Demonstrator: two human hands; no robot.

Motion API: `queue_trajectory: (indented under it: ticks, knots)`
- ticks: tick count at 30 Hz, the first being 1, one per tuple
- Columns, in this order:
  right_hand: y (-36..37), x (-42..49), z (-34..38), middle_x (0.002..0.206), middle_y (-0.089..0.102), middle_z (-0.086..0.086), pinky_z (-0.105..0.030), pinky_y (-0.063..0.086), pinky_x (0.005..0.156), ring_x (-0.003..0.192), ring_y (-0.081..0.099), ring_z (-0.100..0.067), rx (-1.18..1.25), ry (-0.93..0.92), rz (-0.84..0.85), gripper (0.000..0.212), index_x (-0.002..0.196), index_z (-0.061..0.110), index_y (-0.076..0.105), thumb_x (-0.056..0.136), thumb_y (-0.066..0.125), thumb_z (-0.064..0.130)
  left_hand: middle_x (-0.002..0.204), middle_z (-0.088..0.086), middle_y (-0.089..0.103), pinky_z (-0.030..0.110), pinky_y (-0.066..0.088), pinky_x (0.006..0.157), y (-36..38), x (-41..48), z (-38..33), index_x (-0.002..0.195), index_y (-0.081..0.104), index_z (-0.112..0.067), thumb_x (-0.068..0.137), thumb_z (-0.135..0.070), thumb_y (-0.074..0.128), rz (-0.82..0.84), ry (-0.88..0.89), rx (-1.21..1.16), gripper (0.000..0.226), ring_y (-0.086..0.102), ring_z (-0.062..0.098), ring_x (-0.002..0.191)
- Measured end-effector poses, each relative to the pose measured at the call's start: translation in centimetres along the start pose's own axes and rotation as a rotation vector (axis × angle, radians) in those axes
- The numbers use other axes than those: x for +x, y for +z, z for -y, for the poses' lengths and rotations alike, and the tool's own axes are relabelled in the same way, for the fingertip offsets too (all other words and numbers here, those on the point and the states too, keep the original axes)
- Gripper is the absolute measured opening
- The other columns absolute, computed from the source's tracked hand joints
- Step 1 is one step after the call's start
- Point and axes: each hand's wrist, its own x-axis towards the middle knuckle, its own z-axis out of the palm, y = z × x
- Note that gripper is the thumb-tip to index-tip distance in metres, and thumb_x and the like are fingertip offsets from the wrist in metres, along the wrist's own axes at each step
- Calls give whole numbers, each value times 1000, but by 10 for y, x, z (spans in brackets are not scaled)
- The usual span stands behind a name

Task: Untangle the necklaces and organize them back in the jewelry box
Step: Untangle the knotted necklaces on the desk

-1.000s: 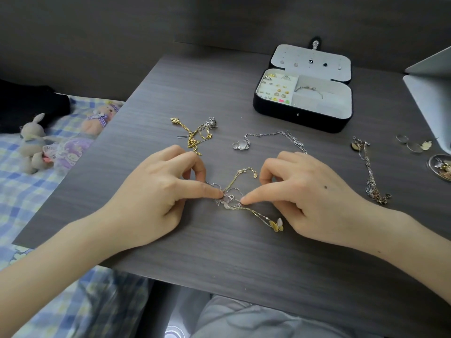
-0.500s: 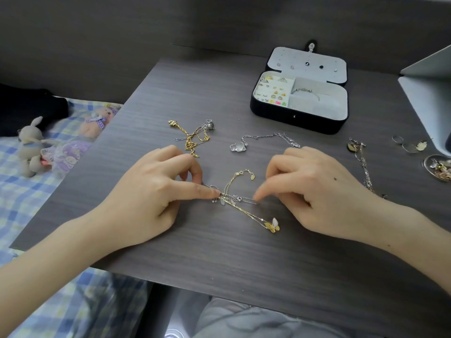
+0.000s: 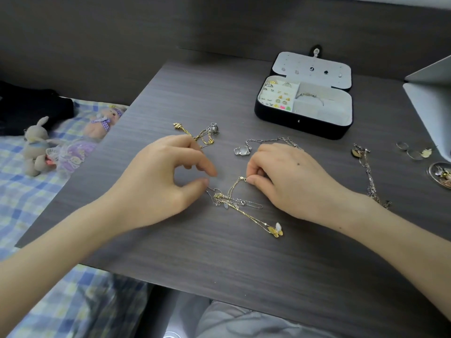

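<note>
The tangled necklaces point(image 3: 229, 200) lie on the table point(image 3: 244, 276) between the hands, the gold chain point(image 3: 249, 215) running from its butterfly pendant point(image 3: 275, 231) up to the right hand point(image 3: 288, 181), which pinches its end. The left hand point(image 3: 166, 181) curls just left of them (whether it grips anything, I cannot tell).

Plush rabbit point(image 3: 36, 145) on plaid sheet point(image 3: 14, 191); perhaps a laptop point(image 3: 432, 101) far right.

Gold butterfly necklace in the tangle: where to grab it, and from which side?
Probably the straight run of chain just above the butterfly pendant, pinched from the near edge of the table. That stretch of the gold butterfly necklace lies flat and clear of the knot. The right hand pinches what looks like its other end.
</note>
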Motion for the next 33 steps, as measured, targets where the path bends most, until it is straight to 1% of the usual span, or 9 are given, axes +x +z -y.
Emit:
queue_trajectory:
  ticks: [3,10,13,15,18,21,25,29,33]
  knots:
    - [1,1,1,95,50,6,-33,37,85,99,48,-18,-12,12,-6,13,85,27,42,96,46,27,80,-16,58,8,34,68,1,10,-5,75,66,-40,71,-41,62,23,-70,-64,5,51,3,77]
    - [-12,1,6,75,40,17,-25,25,69,74,40,-8,213,-20,-115,16,80,27,45,93,52,19,80,-17,58,7,33,67,8,31,-11,84,67,-41,75,-39,75,135,-55,-198,13,49,0,76]
    - [-16,1,8,74,44,17,-24,28,66,73,42,1,266,-4,-90,15,80,31,47,93,51,24,74,-25,57,7,33,65,10,34,-14,76,66,-40,74,-40,70,118,-20,-224,5,50,-1,71]
    - [-17,0,8,73,45,17,-17,31,66,71,43,3,311,5,-89,15,79,32,48,92,52,25,71,-26,57,7,33,63,9,34,-15,74,64,-40,73,-39,68,115,-2,-249,3,51,-2,67]
    - [-14,-1,7,75,49,16,-18,33,67,72,45,0,375,8,-89,19,77,36,49,92,53,26,71,-22,60,8,33,63,9,31,-15,73,65,-40,74,-37,68,123,2,-275,4,51,0,65]
    - [-10,-3,6,74,53,14,-15,33,64,72,47,-3,432,22,-153,9,79,33,55,88,53,31,74,-18,62,7,34,64,7,29,-14,74,65,-39,75,-35,67,111,-12,-284,4,52,0,67]
    - [-2,-10,9,72,55,15,-13,33,64,71,47,2,338,64,-133,11,76,31,59,83,63,39,73,-15,61,7,33,62,1,26,-12,72,67,-33,76,-34,66,77,-49,-324,4,49,0,65]
    - [5,-12,15,71,54,12,-14,32,65,71,46,-4,245,95,-57,16,72,32,57,80,63,44,76,-6,63,7,33,60,-1,24,-11,72,69,-28,75,-31,67,70,-68,-363,5,47,1,66]
    - [5,-12,17,73,56,11,-23,30,65,77,48,-6,189,120,-31,12,74,31,58,84,62,38,73,-11,60,5,34,63,1,22,-11,73,69,-30,76,-30,70,105,-47,-331,3,49,1,67]
